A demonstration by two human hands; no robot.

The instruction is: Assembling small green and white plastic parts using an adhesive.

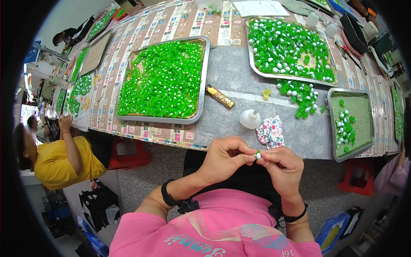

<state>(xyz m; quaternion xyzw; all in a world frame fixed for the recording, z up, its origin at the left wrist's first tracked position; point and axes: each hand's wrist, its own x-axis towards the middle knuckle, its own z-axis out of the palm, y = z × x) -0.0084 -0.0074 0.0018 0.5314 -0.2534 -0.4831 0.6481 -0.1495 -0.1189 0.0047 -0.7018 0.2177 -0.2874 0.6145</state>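
Note:
Just in front of the table edge, my left hand (226, 159) and my right hand (282, 168) meet, fingertips pinched together on one small green-and-white plastic piece (258, 154). Most of that piece is hidden by the fingers. Beyond the hands stands a white squeeze bottle (248, 119) with a narrow nozzle, and beside it lies a folded floral cloth (271, 132). A loose heap of similar green-and-white pieces (303, 97) is spread on the grey table cover (231, 64), in front of the far right tray.
Left of centre sits a metal tray (206, 81) full of small green pieces; another filled tray (252, 64) is at the far right. A smaller tray (364, 128) holds several pieces. A lighter (220, 96) lies mid-table. At left sits a person in yellow (64, 160) near a red stool (128, 154).

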